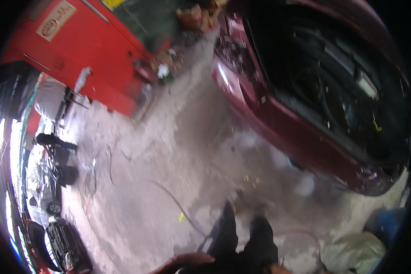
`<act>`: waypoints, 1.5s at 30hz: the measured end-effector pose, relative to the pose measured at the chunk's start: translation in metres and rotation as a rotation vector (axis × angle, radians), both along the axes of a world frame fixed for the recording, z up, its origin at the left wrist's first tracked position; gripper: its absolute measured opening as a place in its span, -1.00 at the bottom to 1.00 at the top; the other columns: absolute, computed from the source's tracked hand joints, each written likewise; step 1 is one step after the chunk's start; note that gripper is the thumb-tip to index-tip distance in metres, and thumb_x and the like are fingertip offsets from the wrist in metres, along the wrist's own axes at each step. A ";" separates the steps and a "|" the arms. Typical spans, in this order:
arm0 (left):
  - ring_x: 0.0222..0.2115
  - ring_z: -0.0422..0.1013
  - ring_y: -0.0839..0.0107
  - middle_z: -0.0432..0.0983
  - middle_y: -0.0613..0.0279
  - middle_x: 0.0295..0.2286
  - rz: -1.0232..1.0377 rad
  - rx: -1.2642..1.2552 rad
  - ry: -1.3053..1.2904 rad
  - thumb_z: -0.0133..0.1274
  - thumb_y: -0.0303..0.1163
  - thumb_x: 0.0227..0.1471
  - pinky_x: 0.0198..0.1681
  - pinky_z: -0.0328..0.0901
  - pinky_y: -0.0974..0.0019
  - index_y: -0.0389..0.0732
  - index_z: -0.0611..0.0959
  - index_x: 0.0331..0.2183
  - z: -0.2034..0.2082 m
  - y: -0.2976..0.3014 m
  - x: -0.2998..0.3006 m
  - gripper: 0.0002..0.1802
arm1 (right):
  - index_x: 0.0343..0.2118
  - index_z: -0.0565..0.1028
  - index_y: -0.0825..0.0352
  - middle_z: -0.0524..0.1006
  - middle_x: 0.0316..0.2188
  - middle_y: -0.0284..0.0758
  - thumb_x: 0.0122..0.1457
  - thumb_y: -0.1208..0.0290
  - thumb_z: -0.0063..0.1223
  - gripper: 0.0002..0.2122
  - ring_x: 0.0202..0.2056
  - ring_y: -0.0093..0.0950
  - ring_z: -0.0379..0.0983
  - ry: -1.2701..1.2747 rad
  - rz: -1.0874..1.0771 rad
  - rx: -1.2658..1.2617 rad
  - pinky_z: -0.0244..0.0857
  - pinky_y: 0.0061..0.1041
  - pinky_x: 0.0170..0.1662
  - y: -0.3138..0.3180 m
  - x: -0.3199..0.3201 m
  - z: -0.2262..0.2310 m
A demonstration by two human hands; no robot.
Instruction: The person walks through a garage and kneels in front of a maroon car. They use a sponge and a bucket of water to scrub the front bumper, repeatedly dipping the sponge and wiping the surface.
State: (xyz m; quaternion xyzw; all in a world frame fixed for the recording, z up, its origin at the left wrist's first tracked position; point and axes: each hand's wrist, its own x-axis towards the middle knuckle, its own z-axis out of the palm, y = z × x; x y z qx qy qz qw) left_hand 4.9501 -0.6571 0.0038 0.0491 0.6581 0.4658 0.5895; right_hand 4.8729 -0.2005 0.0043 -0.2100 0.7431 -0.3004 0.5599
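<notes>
My left hand (pixel 197 259) is low in the view, in front of my dark trousers (pixel 223 235). It is blurred and its fingers cannot be made out. Only a sliver of my right hand (pixel 278 269) shows at the bottom edge, with its fingers hidden. No held thing is visible at either hand. Ahead and to the right stands a dark red car (pixel 283 125), its dark compartment (pixel 324 91) uncovered. Inside that compartment lie a pale rectangular piece (pixel 367 86) and a small yellow piece (pixel 376 126).
A hose (pixel 176 203) crosses the concrete floor toward my legs; a reddish hose (pixel 301 232) runs at right. A pale sack (pixel 354 253) and a blue container (pixel 388 223) sit lower right. Far left, a person (pixel 52 140) bends near vehicles. A red cabinet (pixel 96 50) stands upper left.
</notes>
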 end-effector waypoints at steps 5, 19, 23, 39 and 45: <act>-0.04 0.48 0.24 0.63 0.05 -0.08 0.111 0.162 -0.006 -0.09 0.02 0.47 0.13 0.37 0.11 -0.31 0.68 0.00 -0.066 -0.053 -0.034 -0.44 | -0.19 0.53 0.26 0.57 -0.21 -0.18 0.30 0.38 0.06 -0.89 -0.11 -0.26 0.54 -0.367 -0.106 -0.147 0.42 -0.21 -0.01 -0.036 0.049 -0.070; 0.40 0.13 -0.08 0.26 -0.16 0.35 -0.257 0.409 0.023 -0.20 0.08 0.48 0.46 0.04 -0.10 -0.32 0.42 0.34 -0.116 -0.142 -0.096 -0.27 | -0.09 0.63 0.30 0.64 -0.24 -0.09 0.35 0.37 0.10 -0.81 -0.15 -0.07 0.58 -0.091 -0.233 -0.175 0.42 -0.21 -0.09 -0.118 0.031 -0.132; -0.21 0.50 0.49 0.59 0.31 -0.18 0.049 0.132 -0.834 -0.18 -0.01 0.52 -0.14 0.45 0.30 -0.11 0.42 0.37 -0.193 -0.106 -0.081 -0.41 | 0.23 0.53 0.27 0.54 0.20 -0.07 0.45 -0.13 -0.01 -0.44 0.19 -0.28 0.51 -0.559 -0.131 -0.161 0.36 -0.31 0.25 -0.082 0.006 -0.196; -0.26 0.65 0.06 0.71 -0.05 -0.30 -0.030 -0.121 0.822 0.14 -0.18 0.29 -0.14 0.48 0.08 -0.18 0.68 -0.02 -0.523 0.078 -0.435 -0.66 | 0.09 0.54 0.26 0.63 -0.02 -0.14 0.25 0.20 0.26 -0.60 0.10 -0.06 0.52 1.277 -0.605 0.573 0.31 0.00 0.18 -0.013 -0.402 -0.594; -0.16 0.60 -0.16 0.70 -0.14 -0.24 -0.314 0.019 0.955 0.13 -0.12 0.27 -0.08 0.45 -0.07 -0.24 0.65 0.08 -0.525 0.110 -0.435 -0.52 | -0.09 0.61 0.22 0.70 -0.16 -0.18 0.19 0.19 0.31 -0.70 -0.04 -0.11 0.62 1.211 -0.611 0.507 0.34 -0.05 0.12 -0.002 -0.400 -0.602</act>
